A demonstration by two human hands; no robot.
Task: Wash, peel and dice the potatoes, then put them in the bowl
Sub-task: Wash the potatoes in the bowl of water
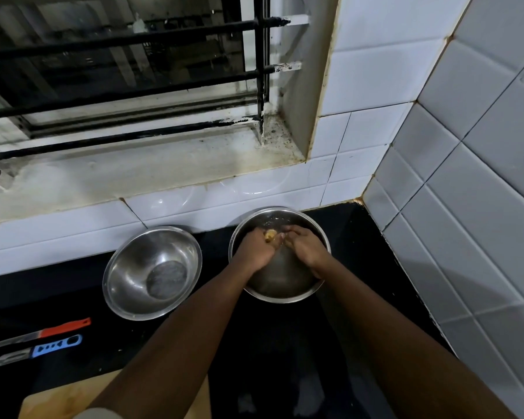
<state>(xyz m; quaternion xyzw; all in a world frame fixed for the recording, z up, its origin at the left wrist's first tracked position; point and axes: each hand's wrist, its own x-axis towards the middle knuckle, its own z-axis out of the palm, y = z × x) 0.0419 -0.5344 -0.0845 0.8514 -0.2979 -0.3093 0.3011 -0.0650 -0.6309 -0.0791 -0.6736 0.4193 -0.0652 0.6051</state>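
Two hands meet inside the right bowl [318, 237], with a potato [270, 235] between them at the far side of the basin. The left hand [254, 249] curls round the potato from the left and holds it; the right hand [304, 247] has bent fingers at the potato's right side, but I cannot tell whether they grip it. Only a small yellow patch shows, so its long axis and heading cannot be read. Judging by this, washing is the step in hand. The left bowl [191, 252], knife [43, 332], peeler [40, 349] and board [58, 397] lie to the left, nearer the left hand.
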